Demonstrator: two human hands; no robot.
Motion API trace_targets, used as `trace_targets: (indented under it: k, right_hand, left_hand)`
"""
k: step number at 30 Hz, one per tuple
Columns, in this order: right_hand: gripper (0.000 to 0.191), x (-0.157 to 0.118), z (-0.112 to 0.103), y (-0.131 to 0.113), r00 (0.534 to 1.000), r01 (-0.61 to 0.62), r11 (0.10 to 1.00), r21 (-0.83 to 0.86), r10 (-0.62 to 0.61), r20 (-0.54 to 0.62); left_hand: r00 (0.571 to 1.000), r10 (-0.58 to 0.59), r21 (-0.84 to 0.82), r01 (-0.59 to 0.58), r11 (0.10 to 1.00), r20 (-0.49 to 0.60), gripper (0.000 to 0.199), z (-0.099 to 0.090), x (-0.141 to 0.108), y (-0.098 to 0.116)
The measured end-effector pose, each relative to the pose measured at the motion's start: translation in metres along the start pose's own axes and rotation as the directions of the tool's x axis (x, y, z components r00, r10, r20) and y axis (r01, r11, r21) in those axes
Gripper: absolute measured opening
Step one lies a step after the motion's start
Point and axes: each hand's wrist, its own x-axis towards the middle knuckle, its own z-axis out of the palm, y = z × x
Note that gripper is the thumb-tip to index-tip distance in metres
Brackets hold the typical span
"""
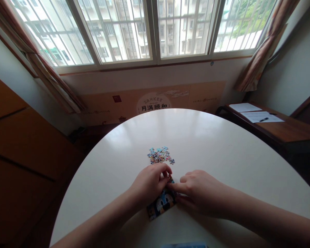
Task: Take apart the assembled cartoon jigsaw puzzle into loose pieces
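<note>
A partly assembled jigsaw puzzle (165, 202) with a blue and white cartoon face lies tilted on the white round table, under both hands. My left hand (152, 179) arches over its upper left part, thumb and fingertips brought together at the top edge; whatever small thing is between them is hidden. From the right, my right hand (197, 189) rests against the puzzle. Its index finger stretches out onto the upper part, the thumb sits lower by the right edge, and the other fingers are curled. Just beyond my left hand is a pile of loose jigsaw pieces (158, 155).
The white round table (209, 144) reaches toward a barred window (182, 27). At the near edge, a blue flat object (184, 245) is partly cut off. A wooden side table (297, 129) on the right holds papers (250, 115) and a pen (264, 120). Wooden cabinets (20, 144) stand left.
</note>
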Motion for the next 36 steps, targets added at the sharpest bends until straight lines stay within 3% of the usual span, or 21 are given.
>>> trace_targets:
  k: [6,15,22,27,31,36]
  right_hand:
    - [0.018,-0.002,0.0,0.0,1.0,0.012,1.0,-0.006,-0.012,-0.014]
    - [0.025,0.0,0.004,0.003,0.999,0.028,0.999,-0.028,-0.029,-0.025]
    - [0.031,0.001,0.002,0.002,0.999,0.024,1.0,-0.021,-0.024,-0.025]
    - [0.031,0.003,0.002,0.001,0.999,0.021,0.999,-0.028,-0.021,-0.03]
    - [0.03,0.0,-0.004,0.002,1.0,-0.014,0.999,-0.038,0.013,-0.015]
    - [0.019,-0.007,-0.021,0.012,0.99,-0.129,0.988,-0.087,0.133,0.042]
  left_hand:
    - [0.999,0.022,-0.044,-0.023,0.999,-0.03,0.016,-0.002,0.001,-0.001]
    - [0.985,0.023,-0.047,-0.031,0.998,-0.17,0.016,-0.015,0.006,-0.015]
    - [0.955,-0.023,0.188,0.082,0.979,-0.296,0.025,-0.037,0.015,-0.038]
    - [0.916,-0.027,0.204,0.118,0.972,-0.4,0.02,-0.053,0.015,-0.046]
    - [0.936,0.027,0.202,0.048,0.978,-0.351,0.013,-0.05,0.007,-0.031]
    - [0.986,0.058,0.208,-0.024,0.978,-0.156,0.013,-0.039,-0.002,-0.015]
